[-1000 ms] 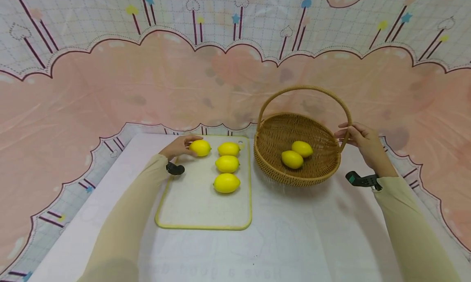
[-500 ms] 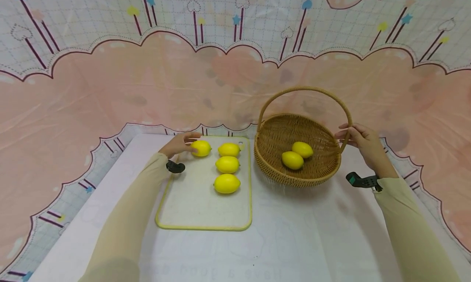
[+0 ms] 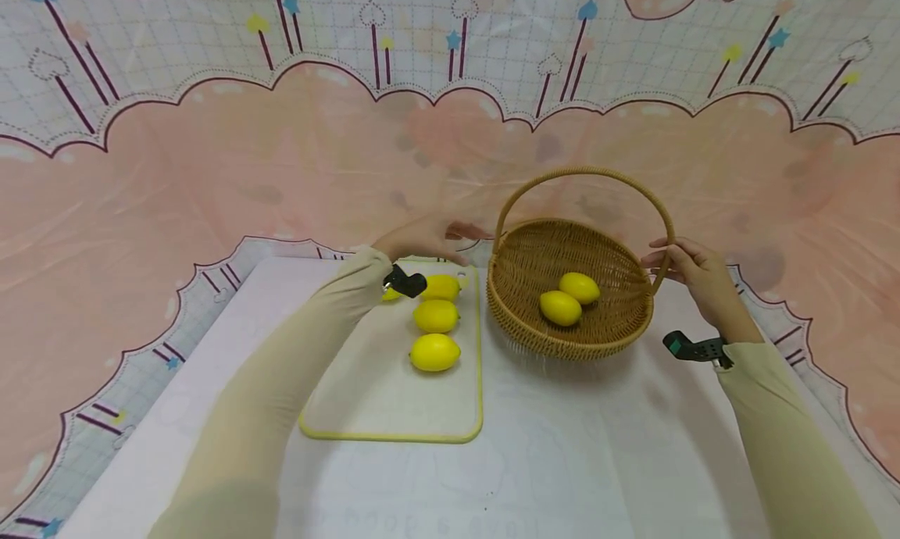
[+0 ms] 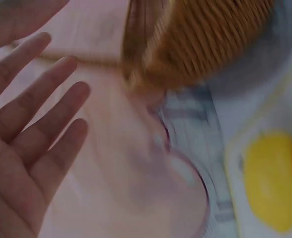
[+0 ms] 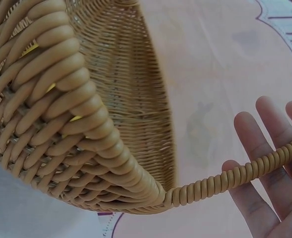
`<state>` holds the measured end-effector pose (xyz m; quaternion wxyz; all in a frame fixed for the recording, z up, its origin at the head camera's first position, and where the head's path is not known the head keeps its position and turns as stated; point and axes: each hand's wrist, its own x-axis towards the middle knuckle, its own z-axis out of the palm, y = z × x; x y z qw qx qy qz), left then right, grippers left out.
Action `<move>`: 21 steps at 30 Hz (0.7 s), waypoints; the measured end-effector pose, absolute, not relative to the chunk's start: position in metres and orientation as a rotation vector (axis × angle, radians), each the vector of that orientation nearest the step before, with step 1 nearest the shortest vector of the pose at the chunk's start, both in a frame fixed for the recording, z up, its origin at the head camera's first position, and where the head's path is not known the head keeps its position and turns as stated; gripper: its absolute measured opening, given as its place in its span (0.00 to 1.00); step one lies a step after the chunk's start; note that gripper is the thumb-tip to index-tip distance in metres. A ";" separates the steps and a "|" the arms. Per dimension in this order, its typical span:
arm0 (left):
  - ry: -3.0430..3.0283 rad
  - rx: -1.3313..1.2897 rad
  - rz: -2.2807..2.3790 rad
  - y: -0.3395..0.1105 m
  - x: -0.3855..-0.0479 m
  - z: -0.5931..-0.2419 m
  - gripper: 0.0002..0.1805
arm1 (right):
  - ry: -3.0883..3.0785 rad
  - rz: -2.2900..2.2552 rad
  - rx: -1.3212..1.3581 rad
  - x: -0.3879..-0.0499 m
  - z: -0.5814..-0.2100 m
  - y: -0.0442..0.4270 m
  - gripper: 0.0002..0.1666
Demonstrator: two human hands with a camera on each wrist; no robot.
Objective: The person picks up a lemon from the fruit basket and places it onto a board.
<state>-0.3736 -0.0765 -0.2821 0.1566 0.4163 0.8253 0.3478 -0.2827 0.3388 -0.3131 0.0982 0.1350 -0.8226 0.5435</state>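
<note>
My left hand hovers over the far edge of a yellow-rimmed cutting board, fingers spread and nothing held, as the left wrist view shows. Its wrist camera and sleeve mostly hide one lemon. Three others form a column: the far lemon, the middle lemon and the near lemon. A wicker basket, tilted toward me, contains two lemons. My right hand holds the basket handle low on its right side; in the right wrist view, fingers extend behind it.
Pale cloth covers the table, with room in front of the board and basket. A pink and white patterned backdrop rises close behind them. The tall basket handle arches above the basket opening.
My left hand has left the far-left lemon and moved right and up toward the basket. That lemon stays on the board. My right hand keeps its place at the handle.
</note>
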 end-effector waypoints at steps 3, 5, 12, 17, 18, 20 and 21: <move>2.194 1.252 0.961 -0.036 -0.371 -0.273 0.32 | -2.436 1.603 0.400 -0.282 -0.312 0.338 0.18; 2.137 1.241 0.947 -0.013 -0.371 -0.268 0.32 | -2.440 1.595 0.400 -0.282 -0.312 0.338 0.18; 2.268 1.100 0.817 0.044 -0.381 -0.275 0.30 | -2.446 1.593 0.389 -0.281 -0.312 0.339 0.19; 2.289 1.037 0.804 0.065 -0.390 -0.293 0.31 | -2.432 1.609 0.396 -0.283 -0.314 0.341 0.19; 2.276 1.016 0.825 0.068 -0.390 -0.296 0.32 | -2.430 1.610 0.399 -0.283 -0.314 0.341 0.19; 2.257 0.970 0.857 0.073 -0.391 -0.303 0.32 | -2.425 1.617 0.405 -0.283 -0.314 0.341 0.19; 2.262 0.954 0.856 0.075 -0.392 -0.307 0.32 | -2.423 1.622 0.406 -0.283 -0.315 0.341 0.19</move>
